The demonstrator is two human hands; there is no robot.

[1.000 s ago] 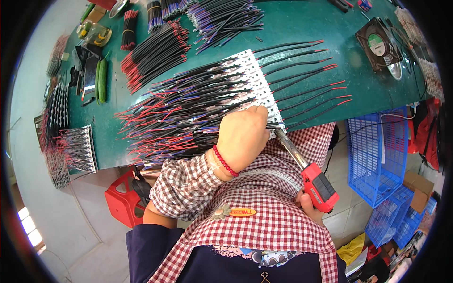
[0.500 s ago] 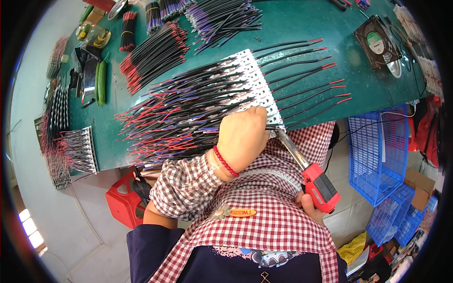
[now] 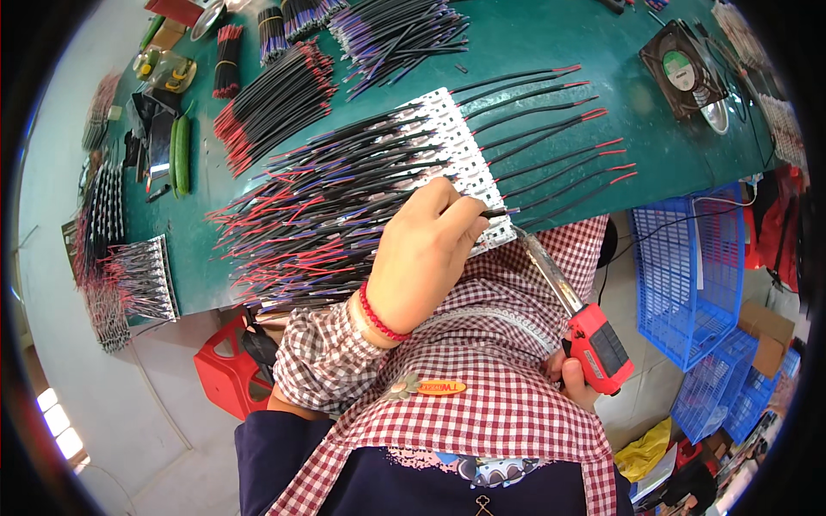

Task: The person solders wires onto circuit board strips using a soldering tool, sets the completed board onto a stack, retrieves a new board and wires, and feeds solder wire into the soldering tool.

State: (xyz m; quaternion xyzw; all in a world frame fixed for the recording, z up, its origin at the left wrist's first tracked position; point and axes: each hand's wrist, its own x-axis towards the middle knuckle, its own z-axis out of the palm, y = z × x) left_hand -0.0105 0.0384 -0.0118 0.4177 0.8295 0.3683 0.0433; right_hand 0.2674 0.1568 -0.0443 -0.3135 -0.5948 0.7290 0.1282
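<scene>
A white circuit board panel (image 3: pixel 454 129) lies at the near edge of the table, with many black wires (image 3: pixel 344 185) fanning left to red and purple ends. Several black wires (image 3: pixel 564 159) with red tips stick out past its right edge. Over the lower part of the panel, my left hand (image 3: pixel 430 245) pinches a black wire (image 3: pixel 495 212) whose end points right. My right hand (image 3: pixel 578 383) grips a red soldering iron (image 3: pixel 600 348), its fingers partly hidden behind the handle. The iron's metal tip is close to the panel's lower right corner; whether they touch I cannot tell.
Loose wire piles (image 3: pixel 275 103) lie on the green table (image 3: pixel 559 34). A fan (image 3: pixel 681 73) stands at the back right. Cucumbers (image 3: pixel 179 155) and another wired panel (image 3: pixel 146 275) are at left. Blue crates (image 3: pixel 688 284) stand right of my lap, a red stool (image 3: pixel 228 365) below the table.
My left hand has moved up and left, bringing the wire's end above the panel's lower right edge. The iron's handle has shifted a little to the right.
</scene>
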